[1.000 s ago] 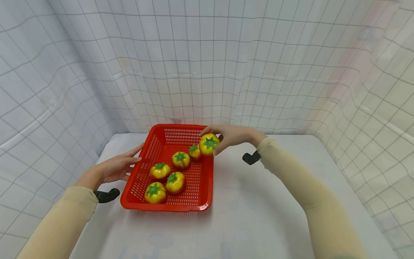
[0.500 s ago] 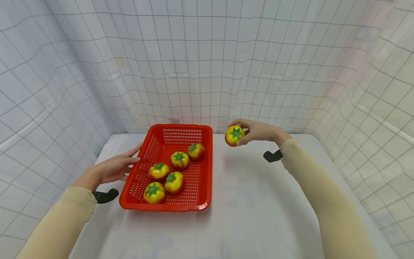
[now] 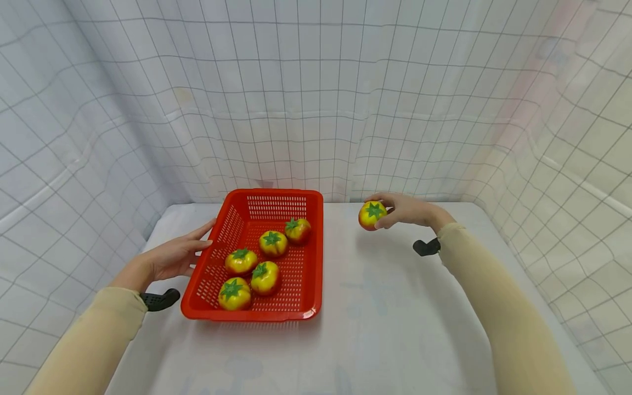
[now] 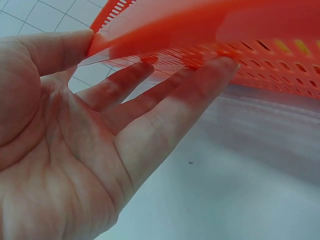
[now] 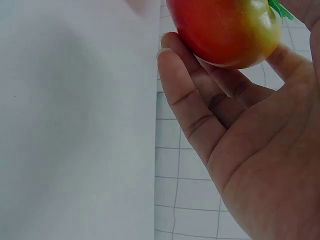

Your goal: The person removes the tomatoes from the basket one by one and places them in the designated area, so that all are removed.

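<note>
My right hand (image 3: pixel 402 211) holds a yellow-and-red tomato (image 3: pixel 371 216) with a green star-shaped top, to the right of the red basket (image 3: pixel 316 274). The right wrist view shows fingers and thumb around the glossy tomato (image 5: pixel 225 30). Whether its underside touches the table cannot be told. My left hand (image 3: pixel 175 257) is at the basket's left side. In the left wrist view, the thumb touches the rim and nearly straight fingers of the left hand (image 4: pixel 85 135) rest against the perforated wall (image 4: pixel 270 65). Several similar tomatoes (image 3: pixel 273 243) lie inside the basket.
A white-covered table (image 3: pixel 395 329) extends to the right and in front of the basket. White grid-patterned curtains (image 3: pixel 316 109) surround its back and sides. Black camera mounts (image 3: pixel 427 248) stick out at the wrists.
My right hand has carried the tomato from above the basket's right rim out to the right, then lowered it toward the table. The left hand stays at the basket.
</note>
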A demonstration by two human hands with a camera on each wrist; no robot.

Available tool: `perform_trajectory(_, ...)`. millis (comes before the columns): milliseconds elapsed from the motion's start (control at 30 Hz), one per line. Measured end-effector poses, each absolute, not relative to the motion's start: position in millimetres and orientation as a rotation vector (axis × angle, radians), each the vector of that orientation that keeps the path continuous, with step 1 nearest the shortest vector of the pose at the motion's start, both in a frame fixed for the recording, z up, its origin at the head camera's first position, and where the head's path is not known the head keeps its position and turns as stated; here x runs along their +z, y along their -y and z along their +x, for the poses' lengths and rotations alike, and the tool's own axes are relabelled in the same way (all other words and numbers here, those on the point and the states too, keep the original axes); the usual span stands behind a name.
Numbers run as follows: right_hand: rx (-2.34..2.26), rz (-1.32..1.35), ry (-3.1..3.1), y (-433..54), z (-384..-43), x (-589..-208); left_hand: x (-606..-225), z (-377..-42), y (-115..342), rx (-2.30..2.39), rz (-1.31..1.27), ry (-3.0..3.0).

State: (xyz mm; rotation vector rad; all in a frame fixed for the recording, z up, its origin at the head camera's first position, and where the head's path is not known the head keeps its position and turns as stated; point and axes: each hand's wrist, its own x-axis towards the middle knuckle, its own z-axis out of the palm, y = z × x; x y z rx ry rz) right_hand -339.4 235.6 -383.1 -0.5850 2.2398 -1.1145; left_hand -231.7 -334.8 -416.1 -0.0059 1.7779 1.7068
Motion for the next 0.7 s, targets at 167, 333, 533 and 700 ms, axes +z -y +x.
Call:
perform_trajectory(167,-1.079,-0.539,-2.252,-249.3,-334.1,-400.5,-416.1,-231.9,335.2,1.709,-0.003,-1.775)
perform_trajectory(333,-1.061,-0.483,-2.235,-261.6,-328.5,-421.7,-416.7,-232.3,335.5,1.711,-0.010,-1.772)
perform_trajectory(533,-1.035,-0.444,-2.248,-272.5,-323.2,-443.2,-416.5,-233.3,335.3,1.714,-0.018,-1.777)
perform_trajectory(700,-1.025,-0.441,-2.268,-278.0,-320.2,-452.5,-416.8,-233.4,335.3,1.718,-0.024,-1.767)
